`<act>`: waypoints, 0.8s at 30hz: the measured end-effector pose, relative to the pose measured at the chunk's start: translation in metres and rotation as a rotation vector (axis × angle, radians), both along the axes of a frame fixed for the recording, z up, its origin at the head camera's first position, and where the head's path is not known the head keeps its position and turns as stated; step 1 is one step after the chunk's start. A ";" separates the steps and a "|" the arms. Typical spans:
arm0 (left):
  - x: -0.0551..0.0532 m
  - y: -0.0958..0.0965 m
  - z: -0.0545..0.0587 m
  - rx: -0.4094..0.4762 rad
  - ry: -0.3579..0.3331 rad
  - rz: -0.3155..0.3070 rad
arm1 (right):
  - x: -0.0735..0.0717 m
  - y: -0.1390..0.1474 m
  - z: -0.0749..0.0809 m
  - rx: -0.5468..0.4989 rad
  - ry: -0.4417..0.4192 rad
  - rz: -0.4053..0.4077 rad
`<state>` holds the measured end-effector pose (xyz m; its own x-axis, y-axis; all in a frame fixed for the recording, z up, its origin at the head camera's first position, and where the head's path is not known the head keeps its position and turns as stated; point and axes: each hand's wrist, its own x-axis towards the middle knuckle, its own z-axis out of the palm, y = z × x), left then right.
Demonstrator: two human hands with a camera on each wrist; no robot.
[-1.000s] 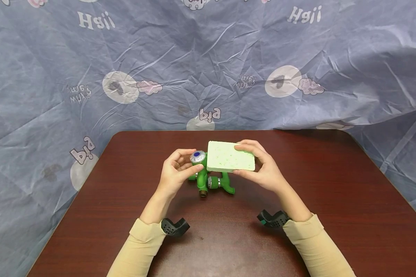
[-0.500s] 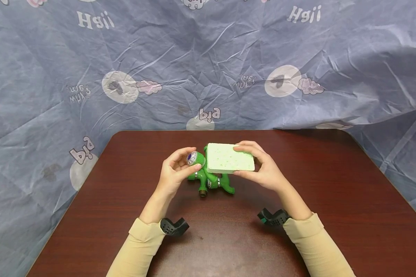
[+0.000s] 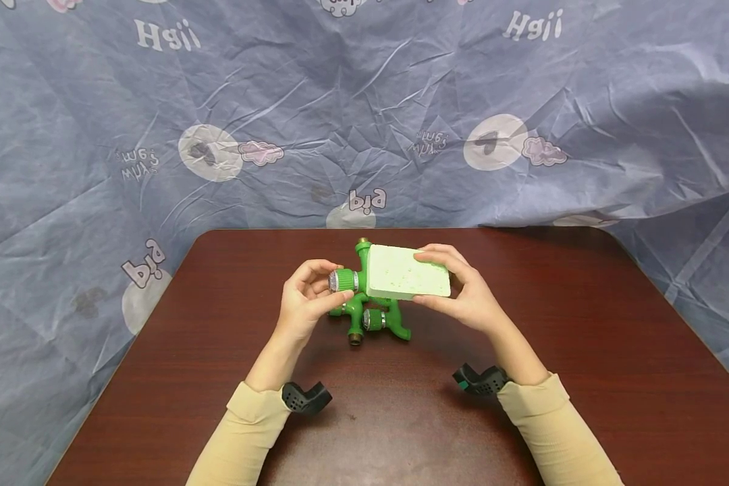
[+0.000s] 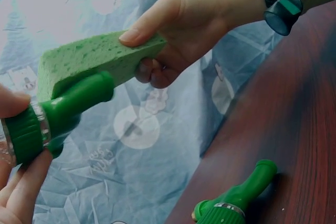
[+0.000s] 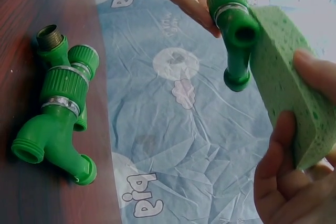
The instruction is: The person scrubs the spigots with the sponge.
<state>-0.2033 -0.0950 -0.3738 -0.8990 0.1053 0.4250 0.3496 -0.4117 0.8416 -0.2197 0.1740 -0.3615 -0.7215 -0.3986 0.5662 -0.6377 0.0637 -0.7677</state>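
My left hand (image 3: pixel 300 300) grips a green faucet by its ribbed knob (image 3: pixel 347 279), thumb below and fingers above. The knob points left, and the faucet's brass-coloured end (image 3: pixel 363 241) stands up at the top. A pale green sponge (image 3: pixel 407 270) is pinched at its right end between the thumb and fingers of my right hand (image 3: pixel 470 300). In the right wrist view the sponge's broad face lies along the side of the held faucet (image 5: pixel 236 61). From the head camera the sponge hides part of the faucet's body.
Two more green faucets lie on the dark red-brown table (image 3: pixel 553 324) below the hands, one with a threaded metal end (image 3: pixel 355 339), the other with a curved spout (image 3: pixel 399 327). A blue printed cloth (image 3: pixel 316 121) hangs behind the table's far edge.
The held faucet has turned: its knob faced up toward the head camera and now points left, and its brass-coloured end has come into view. The sponge has shifted slightly right and up.
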 end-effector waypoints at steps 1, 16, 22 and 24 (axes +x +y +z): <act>0.000 0.000 0.000 0.009 -0.006 0.016 | 0.000 0.000 0.000 0.012 0.005 0.016; 0.003 0.005 -0.003 0.018 -0.021 -0.066 | 0.003 -0.006 0.001 -0.020 0.007 0.058; 0.006 0.008 -0.001 0.008 -0.020 -0.141 | 0.012 -0.013 0.011 -0.046 0.048 -0.005; 0.006 0.008 -0.002 0.008 -0.020 -0.142 | 0.016 -0.015 0.016 -0.046 0.055 -0.019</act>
<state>-0.1978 -0.0869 -0.3753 -0.8834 0.2287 0.4090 0.2710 -0.4628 0.8440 -0.2037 0.1592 -0.3457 -0.6961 -0.3577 0.6225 -0.6780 0.0423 -0.7339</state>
